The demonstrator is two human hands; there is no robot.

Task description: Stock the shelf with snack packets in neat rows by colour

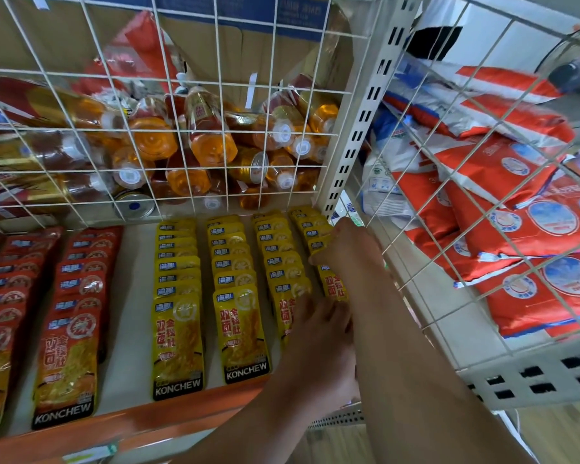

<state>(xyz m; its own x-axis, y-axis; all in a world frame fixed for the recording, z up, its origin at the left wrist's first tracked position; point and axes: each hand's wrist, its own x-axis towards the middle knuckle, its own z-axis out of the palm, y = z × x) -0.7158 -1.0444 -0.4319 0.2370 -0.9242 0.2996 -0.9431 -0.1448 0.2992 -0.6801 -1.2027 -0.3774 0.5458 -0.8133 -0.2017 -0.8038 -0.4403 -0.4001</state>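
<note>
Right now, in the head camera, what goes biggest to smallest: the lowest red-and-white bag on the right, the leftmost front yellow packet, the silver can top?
1. Red-and-white bag
2. Front yellow packet
3. Silver can top
The packet lies nearer the camera than the can top, so their true sizes are unsure.

"KONCHEW" on yellow packets (178,343), "KONCHEW" on red packets (69,370)

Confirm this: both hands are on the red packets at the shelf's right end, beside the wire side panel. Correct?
Wrong colour: the head view shows the left hand and right hand on the yellow packets at the shelf's right end, beside the wire side panel. The red packets lie further left.
</note>
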